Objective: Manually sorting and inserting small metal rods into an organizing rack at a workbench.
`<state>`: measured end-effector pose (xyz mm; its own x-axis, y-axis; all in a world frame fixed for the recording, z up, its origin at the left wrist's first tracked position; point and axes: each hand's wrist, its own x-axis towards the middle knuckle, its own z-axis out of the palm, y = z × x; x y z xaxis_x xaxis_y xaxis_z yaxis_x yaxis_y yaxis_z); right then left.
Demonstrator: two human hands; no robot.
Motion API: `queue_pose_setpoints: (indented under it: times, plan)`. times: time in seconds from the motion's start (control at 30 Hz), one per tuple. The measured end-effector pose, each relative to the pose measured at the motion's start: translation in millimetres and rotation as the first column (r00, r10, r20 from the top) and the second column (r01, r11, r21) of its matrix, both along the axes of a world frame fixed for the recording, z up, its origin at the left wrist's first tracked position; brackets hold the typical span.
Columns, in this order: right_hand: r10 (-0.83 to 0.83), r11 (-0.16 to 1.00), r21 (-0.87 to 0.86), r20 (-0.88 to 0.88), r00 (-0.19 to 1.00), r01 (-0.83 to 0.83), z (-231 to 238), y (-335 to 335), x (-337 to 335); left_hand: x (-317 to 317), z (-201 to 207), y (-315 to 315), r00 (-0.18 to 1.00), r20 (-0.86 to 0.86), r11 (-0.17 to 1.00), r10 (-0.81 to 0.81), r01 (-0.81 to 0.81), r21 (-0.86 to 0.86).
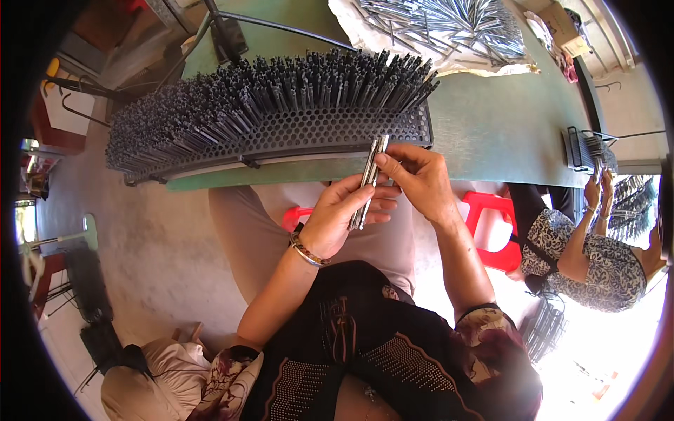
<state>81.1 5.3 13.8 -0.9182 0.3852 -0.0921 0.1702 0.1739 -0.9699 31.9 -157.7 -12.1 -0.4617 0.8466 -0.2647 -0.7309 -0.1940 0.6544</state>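
Between my hands, tilted above my lap at the near table edge, is a small bundle of thin silvery metal rods (370, 172). My left hand (335, 216), with a bracelet at the wrist, is closed around the lower part of the bundle. The thumb and fingers of my right hand (423, 184) pinch its upper end. Just beyond stands a long black perforated rack (281, 132), its holes filled with many dark upright rods (309, 88). A stretch of bare holes shows along the rack's near side.
A heap of loose silvery rods (449, 31) lies on a pale sheet (491, 67) at the far side of the green table (491, 133). A red stool (484, 242) stands at right. Farther right, a co-worker's hands (599, 193) are at a similar small rack (580, 151).
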Motion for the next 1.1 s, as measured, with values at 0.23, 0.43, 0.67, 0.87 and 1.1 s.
queue_pose_setpoints:
  times: [0.23, 0.43, 0.67, 0.87, 1.1]
  plan:
    - [-0.061, 0.993, -0.1, 0.03, 0.998, 0.064, 4.4, 2.8, 5.2, 1.0, -2.6, -1.2, 0.997, 0.057, 0.996, 0.049, -0.044, -0.08]
    - [0.092, 0.798, 0.565, -0.459, 0.884, 0.21, 25.4, 1.2, 16.8, -1.9, -8.0, -4.5, 0.988, 0.145, 0.998, 0.057, -0.052, -0.038]
    - [0.631, 0.442, 0.893, -0.243, 0.736, -0.084, 1.5, -11.9, 32.8, -3.2, -12.2, -8.6, 0.985, 0.17, 1.0, 0.027, -0.028, 0.001]
    - [0.351, 0.698, 0.716, -0.307, 0.885, -0.028, 8.5, -9.0, 38.2, -0.3, -3.6, -7.5, 0.981, 0.187, 0.999, 0.048, -0.042, -0.034]
    - [-0.042, 0.982, -0.184, -0.01, 0.999, 0.039, 4.4, -2.1, 15.3, 1.3, 7.4, -6.8, 0.994, -0.02, 0.994, -0.11, 0.11, -0.016]
